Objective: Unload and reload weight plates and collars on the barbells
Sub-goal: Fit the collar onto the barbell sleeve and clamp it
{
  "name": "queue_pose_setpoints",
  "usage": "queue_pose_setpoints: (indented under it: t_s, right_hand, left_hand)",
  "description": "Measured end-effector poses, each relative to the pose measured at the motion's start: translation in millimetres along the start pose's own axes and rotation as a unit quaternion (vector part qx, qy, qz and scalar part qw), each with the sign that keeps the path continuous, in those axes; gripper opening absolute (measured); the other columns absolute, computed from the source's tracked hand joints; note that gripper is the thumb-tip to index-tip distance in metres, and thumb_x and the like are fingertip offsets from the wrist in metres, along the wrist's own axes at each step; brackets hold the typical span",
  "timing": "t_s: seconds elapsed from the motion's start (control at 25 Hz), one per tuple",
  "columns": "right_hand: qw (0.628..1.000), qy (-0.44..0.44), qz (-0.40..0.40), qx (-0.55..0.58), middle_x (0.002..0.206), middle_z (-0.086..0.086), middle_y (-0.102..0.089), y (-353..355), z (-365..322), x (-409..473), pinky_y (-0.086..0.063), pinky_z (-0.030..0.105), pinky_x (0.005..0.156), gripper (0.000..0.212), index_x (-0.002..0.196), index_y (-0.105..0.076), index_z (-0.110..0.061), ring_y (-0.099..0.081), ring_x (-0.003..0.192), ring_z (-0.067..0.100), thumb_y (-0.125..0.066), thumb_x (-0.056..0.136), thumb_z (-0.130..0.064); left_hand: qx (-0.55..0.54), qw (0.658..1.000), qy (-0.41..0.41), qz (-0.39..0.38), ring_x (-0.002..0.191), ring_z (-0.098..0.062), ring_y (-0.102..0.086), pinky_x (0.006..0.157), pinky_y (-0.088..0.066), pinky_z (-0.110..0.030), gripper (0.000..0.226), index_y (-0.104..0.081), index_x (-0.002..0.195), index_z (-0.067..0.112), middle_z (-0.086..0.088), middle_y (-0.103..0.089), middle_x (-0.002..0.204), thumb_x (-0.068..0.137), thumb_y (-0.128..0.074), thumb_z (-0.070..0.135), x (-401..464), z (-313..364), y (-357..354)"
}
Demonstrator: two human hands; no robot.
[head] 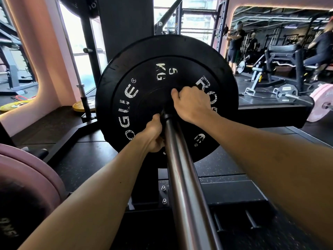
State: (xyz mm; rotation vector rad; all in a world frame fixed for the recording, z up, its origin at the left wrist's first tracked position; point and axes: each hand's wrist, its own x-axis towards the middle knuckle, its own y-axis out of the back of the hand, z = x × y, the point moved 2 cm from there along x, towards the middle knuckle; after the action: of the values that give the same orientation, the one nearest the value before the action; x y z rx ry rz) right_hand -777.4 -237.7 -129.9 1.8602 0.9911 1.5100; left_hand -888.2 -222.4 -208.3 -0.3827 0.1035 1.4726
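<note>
Bumper plate seated on barbell sleeve

The black 5 kg plate [144,98] sits far along the sleeve [182,177]; your left hand [153,136] and right hand [192,105] curl at its hub; rigid rubber, light, grippy; take it by hub or rim.

Below me the black rubber floor [225,159] carries a yellow plate [81,106] lying flat at the left, and a pink plate [319,103] standing, I think, at the right edge.
</note>
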Motion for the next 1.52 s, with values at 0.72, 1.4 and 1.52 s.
queue_pose_setpoints:
  t_s: [0.72, 1.4, 1.52]
  right_hand:
    - [0.928, -0.233, -0.097, 0.275, 0.094, 0.023, -0.07, -35.4, 42.4, -7.4, -0.059, 0.049, 0.076, 0.036, 0.09, -0.066, 0.001, -0.07, 0.078, 0.038, -0.047, 0.096, -0.029]
    - [0.821, -0.326, -0.147, 0.444, 0.103, 0.025, -0.067, -59.5, 46.2, -24.8, -0.054, 0.031, 0.042, 0.017, 0.097, -0.062, 0.005, -0.069, 0.058, 0.033, -0.066, 0.092, -0.01]
    - [0.841, -0.295, -0.156, 0.426, 0.105, 0.024, -0.067, -53.1, 44.0, -29.8, -0.06, 0.04, 0.056, 0.013, 0.098, -0.061, 0.002, -0.07, 0.066, 0.034, -0.06, 0.095, -0.01]
  left_hand:
    - [0.116, 0.99, 0.034, -0.073, 0.08, -0.023, -0.07, 0.055, -0.056, -0.031, 0.106, -0.07, 0.105, 0.013, -0.009, -0.073, 0.097, 0.06, -0.029, 0.099, -4.5, 15.1, 4.1]
    - [0.024, 0.997, 0.054, -0.05, 0.084, -0.021, -0.068, 0.07, -0.055, -0.03, 0.076, -0.071, 0.113, 0.014, -0.007, -0.073, 0.104, 0.063, -0.068, 0.072, 0.2, 1.7, 8.9]
    - [0.078, 0.994, 0.056, -0.042, 0.073, -0.02, -0.068, 0.055, -0.053, -0.025, 0.074, -0.07, 0.105, 0.016, -0.007, -0.072, 0.09, 0.066, -0.062, 0.078, -4.1, 3.7, 11.1]
